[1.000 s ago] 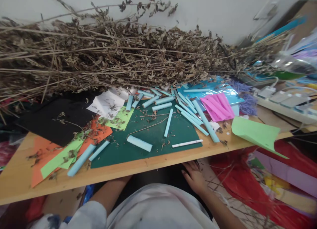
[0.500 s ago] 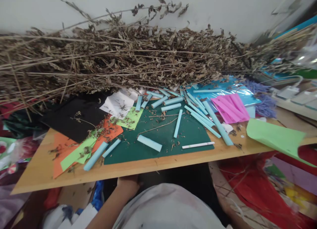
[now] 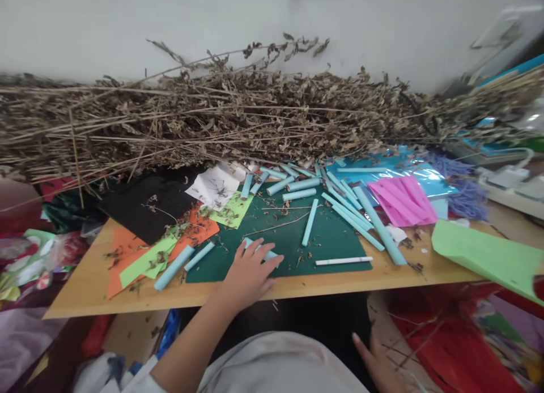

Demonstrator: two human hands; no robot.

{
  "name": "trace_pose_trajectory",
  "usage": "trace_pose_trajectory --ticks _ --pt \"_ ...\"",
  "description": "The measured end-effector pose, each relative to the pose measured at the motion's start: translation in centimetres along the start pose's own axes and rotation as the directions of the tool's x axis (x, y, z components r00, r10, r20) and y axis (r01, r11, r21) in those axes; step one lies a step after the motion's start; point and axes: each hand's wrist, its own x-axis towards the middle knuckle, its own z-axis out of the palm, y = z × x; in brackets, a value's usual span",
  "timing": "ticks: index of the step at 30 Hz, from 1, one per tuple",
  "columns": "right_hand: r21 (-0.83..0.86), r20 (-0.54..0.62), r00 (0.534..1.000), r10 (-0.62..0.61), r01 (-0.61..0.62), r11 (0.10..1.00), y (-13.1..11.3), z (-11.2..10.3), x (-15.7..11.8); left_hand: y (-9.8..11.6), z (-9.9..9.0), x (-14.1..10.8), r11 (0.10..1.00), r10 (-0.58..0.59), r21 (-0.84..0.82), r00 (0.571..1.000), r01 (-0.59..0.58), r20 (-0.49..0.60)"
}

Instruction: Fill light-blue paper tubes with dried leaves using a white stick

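Note:
My left hand (image 3: 250,268) is over the front of the green cutting mat (image 3: 335,237). Its fingers are spread across a light blue paper roll (image 3: 271,256), hiding much of it; no grip shows. Low on the right, beneath the table edge, my right hand (image 3: 376,356) hangs with fingers apart and nothing visible in it. Several more light blue rolls lie on the mat, among them a thin upright one (image 3: 310,222) and a long one (image 3: 380,226) to the right. A thin white stick (image 3: 344,261) rests near the mat's front edge.
Dried stalks (image 3: 238,118) are heaped along the wall. Black paper (image 3: 148,203), orange paper (image 3: 121,251) and crumpled white paper (image 3: 215,186) lie left. Pink strips (image 3: 403,203), a green sheet (image 3: 480,251) and a power strip (image 3: 510,189) are right. Red material (image 3: 450,342) lies below.
My left hand has come up from below the table edge onto the light blue roll. My right hand now shows more clearly at the lower right. The view has tilted slightly upward.

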Motion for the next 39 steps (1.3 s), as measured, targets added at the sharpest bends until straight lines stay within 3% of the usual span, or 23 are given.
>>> trace_pose_trajectory --ticks 5,8,11,13,16,21,23,24,25,27,29,31,34,37,39 --pt "-0.302 0.085 0.993 -0.083 0.105 0.947 -1.9 1.2 0.4 -0.6 1.8 2.4 0.998 0.054 0.023 0.999 -0.054 -0.005" --pt "-0.414 0.008 0.989 -0.145 0.135 0.9 -2.6 1.6 0.4 -0.6 2.8 2.0 0.988 0.01 -0.15 0.982 -0.039 -0.191" --pt "-0.442 -0.052 0.979 -0.198 0.155 0.883 -3.0 1.4 0.3 -0.7 3.3 1.1 0.906 -0.152 -0.421 0.894 -0.044 -0.421" --pt "-0.472 -0.088 0.972 -0.219 0.153 0.868 -3.2 1.3 0.5 -0.7 3.4 0.7 0.835 -0.257 -0.547 0.834 -0.063 -0.488" --pt "-0.528 -0.095 0.967 -0.236 0.152 0.836 -3.2 1.4 1.1 -0.7 3.5 0.3 0.758 -0.346 -0.648 0.794 -0.078 -0.5" --pt "-0.532 -0.059 0.975 -0.212 0.149 0.833 -2.9 1.4 2.0 -0.6 3.7 -0.6 0.662 -0.411 -0.745 0.795 -0.077 -0.447" --pt "-0.482 -0.015 0.963 -0.268 0.228 0.846 -3.8 0.9 1.8 0.1 3.3 -1.4 0.606 -0.423 -0.785 0.784 -0.129 -0.455" --pt "-0.421 0.069 0.936 -0.345 0.341 0.84 -4.8 0.5 1.5 0.7 3.0 -1.8 0.579 -0.411 -0.798 0.786 -0.166 -0.462" --pt "-0.327 0.181 0.875 -0.449 0.484 0.812 -6.2 0.0 1.1 1.4 2.7 -2.3 0.572 -0.368 -0.794 0.8 -0.207 -0.474" --pt "-0.052 0.364 0.647 -0.67 0.732 0.679 -10.0 -1.2 0.0 3.1 2.0 -3.0 0.582 -0.168 -0.757 0.867 -0.296 -0.469" --pt "0.106 0.342 0.511 -0.788 0.813 0.573 -14.2 -2.2 -1.1 4.7 1.4 -3.6 0.583 0.032 -0.719 0.895 -0.379 -0.446" --pt "0.221 0.293 0.432 -0.853 0.838 0.5 -17.7 -2.7 -1.7 5.9 1.3 -4.0 0.611 0.095 -0.686 0.897 -0.395 -0.431" --pt "0.275 0.248 0.4 -0.882 0.844 0.46 -20.3 -2.8 -1.1 5.9 1.5 -4.7 0.692 0.055 -0.64 0.909 -0.334 -0.413" --pt "0.218 0.254 0.463 -0.849 0.828 0.516 -20.6 -2.7 1.1 3.0 1.2 -5.2 0.817 0.045 -0.51 0.912 -0.269 -0.408" --pt "0.186 0.249 0.507 -0.825 0.811 0.554 -20.5 -2.7 2.5 -0.4 0.3 -5.1 0.913 -0.027 -0.388 0.93 -0.126 -0.367"
